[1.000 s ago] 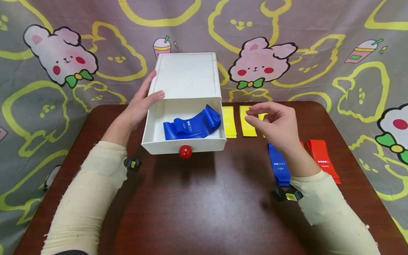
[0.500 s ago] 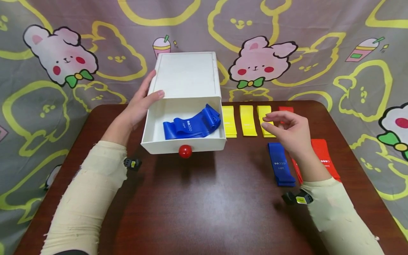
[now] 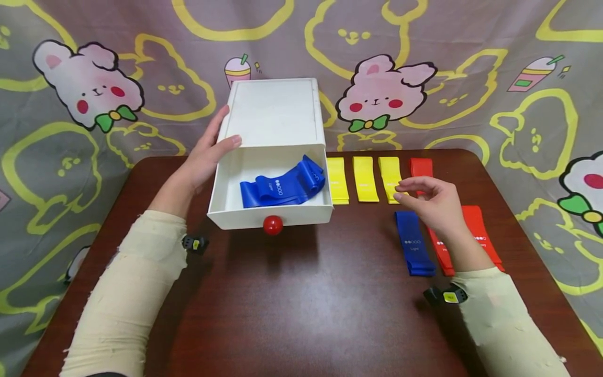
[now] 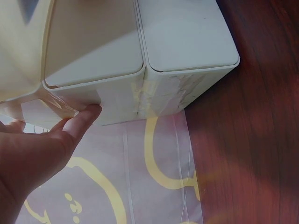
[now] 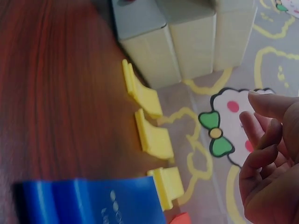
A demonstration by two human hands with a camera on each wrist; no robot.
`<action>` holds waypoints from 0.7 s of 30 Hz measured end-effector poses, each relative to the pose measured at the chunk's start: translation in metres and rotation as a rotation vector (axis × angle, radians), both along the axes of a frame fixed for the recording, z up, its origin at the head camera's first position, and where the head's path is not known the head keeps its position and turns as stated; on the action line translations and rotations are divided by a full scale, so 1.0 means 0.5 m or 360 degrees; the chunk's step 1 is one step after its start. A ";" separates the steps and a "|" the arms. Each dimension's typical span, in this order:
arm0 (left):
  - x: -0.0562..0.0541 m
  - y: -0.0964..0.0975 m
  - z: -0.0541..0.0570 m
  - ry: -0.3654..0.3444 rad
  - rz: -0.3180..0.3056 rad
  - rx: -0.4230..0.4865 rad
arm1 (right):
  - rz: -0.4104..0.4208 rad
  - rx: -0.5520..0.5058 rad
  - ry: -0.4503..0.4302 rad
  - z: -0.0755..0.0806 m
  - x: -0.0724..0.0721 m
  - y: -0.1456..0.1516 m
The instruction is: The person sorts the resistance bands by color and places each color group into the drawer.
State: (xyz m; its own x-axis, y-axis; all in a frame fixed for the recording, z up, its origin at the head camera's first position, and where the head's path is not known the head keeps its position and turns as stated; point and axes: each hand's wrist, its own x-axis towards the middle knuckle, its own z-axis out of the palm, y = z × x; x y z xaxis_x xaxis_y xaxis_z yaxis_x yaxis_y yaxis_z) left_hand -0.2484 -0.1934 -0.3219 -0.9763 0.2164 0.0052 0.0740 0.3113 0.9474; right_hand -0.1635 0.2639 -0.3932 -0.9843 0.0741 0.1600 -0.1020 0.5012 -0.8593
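A white drawer cabinet (image 3: 275,112) stands at the back of the table, its top drawer (image 3: 231,215) pulled out. Folded blue resistance bands (image 3: 282,189) lie inside, behind a red ball knob (image 3: 272,225). My left hand (image 3: 202,154) rests against the cabinet's left side; in the left wrist view its thumb (image 4: 86,119) presses flat on the side wall. My right hand (image 3: 435,207) hovers above the table with nothing in it, thumb and index finger a little apart. Beneath and around it lie a yellow band (image 3: 388,170), a blue band (image 3: 414,243) and red bands (image 3: 477,225).
Two more yellow bands, one in the middle (image 3: 365,179) and one beside the cabinet (image 3: 337,180), lie along the back edge. Another red band (image 3: 421,166) is at the back right. A patterned curtain (image 3: 282,47) hangs behind the brown table (image 3: 282,314).
My right hand has moved right and slightly toward me, from over the yellow bands to above the blue and red ones. The left hand, the cabinet and the bands have stayed put.
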 end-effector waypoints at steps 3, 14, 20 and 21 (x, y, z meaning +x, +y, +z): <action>0.001 -0.001 -0.001 0.0004 0.0000 0.0004 | -0.0003 0.0027 -0.0038 -0.009 0.000 0.010; 0.000 0.000 -0.001 0.0004 -0.0006 0.0009 | 0.0018 0.0107 -0.0190 -0.033 -0.003 0.036; 0.000 -0.001 -0.001 -0.0001 -0.0004 0.0007 | 0.0033 0.0106 -0.0249 -0.048 -0.006 0.051; 0.000 -0.002 -0.001 -0.0002 -0.0003 0.0007 | 0.0036 0.0112 -0.0251 -0.051 -0.006 0.054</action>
State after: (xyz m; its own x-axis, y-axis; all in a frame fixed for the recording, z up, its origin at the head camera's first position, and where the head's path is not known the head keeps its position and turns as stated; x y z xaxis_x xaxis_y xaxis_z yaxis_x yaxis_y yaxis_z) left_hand -0.2483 -0.1943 -0.3224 -0.9759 0.2179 0.0050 0.0734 0.3071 0.9489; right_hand -0.1666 0.2907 -0.4185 -0.9989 0.0457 0.0073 0.0195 0.5597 -0.8285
